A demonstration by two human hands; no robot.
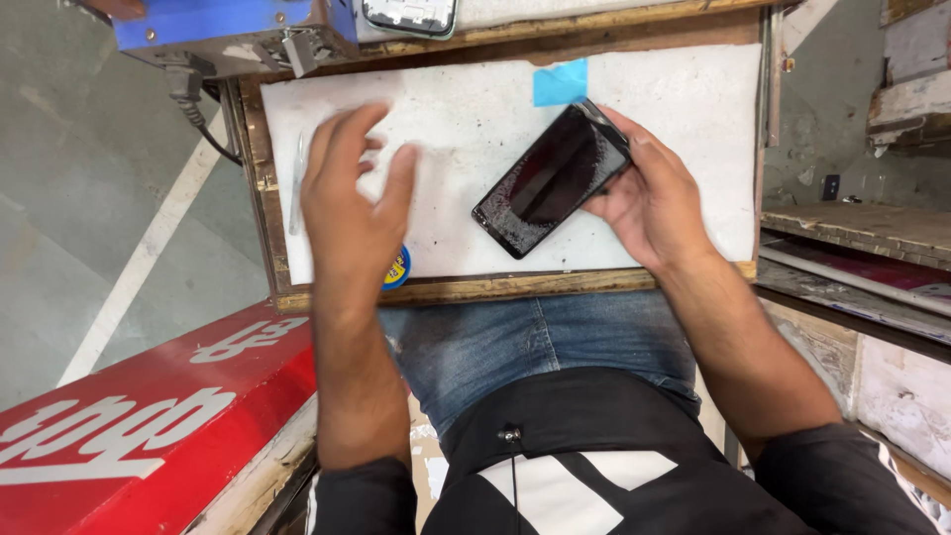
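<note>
My right hand (649, 193) grips a black smartphone (550, 180) by its upper end, holding it tilted over a white work board (475, 109). The phone's dark screen is cracked and speckled along its lower edge. My left hand (352, 198) hovers over the left part of the board with fingers spread and nothing in it. A thin metal tool (296, 183) lies on the board just left of that hand. A small round blue and yellow tin (398, 267) peeks out beside my left wrist.
A piece of blue tape (560, 81) sticks to the board's top. A blue machine (228, 25) with a cable stands at the back left, a phone frame (409, 15) beside it. A red sign (139, 426) lies at lower left. Wooden shelves (862, 228) stand at right.
</note>
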